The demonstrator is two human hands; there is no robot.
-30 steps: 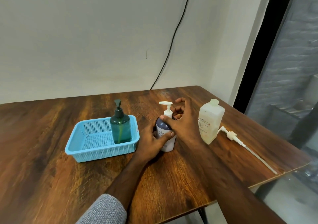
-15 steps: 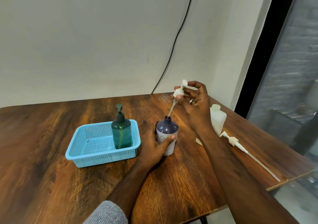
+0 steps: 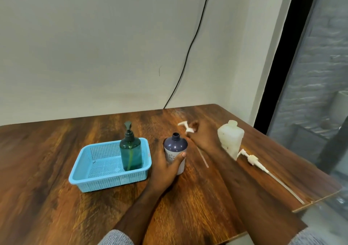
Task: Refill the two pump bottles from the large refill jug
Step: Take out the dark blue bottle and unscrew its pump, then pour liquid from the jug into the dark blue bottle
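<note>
Our left hand (image 3: 165, 167) wraps the lower body of the navy pump bottle (image 3: 176, 151), thumb across its front. The bottle stands upright on the wooden table (image 3: 47, 197), its neck open and uncapped. Our right hand (image 3: 204, 136), blurred, lies at 2 o'clock from that bottle; its fingers curl round the white pump head (image 3: 187, 128), whose dip tube (image 3: 202, 157) slants toward 5 o'clock, low over the tabletop. At 3 o'clock from the hand stands the refill jug (image 3: 230, 140), translucent white, upright and uncapped. Just beside its base, a second pump with long tube (image 3: 263, 169) lies flat, running toward 4 o'clock. At 9 o'clock from the navy bottle, the green pump bottle (image 3: 130, 150) stands upright, pump fitted, in the right rear corner of the blue basket (image 3: 105, 180).
</note>
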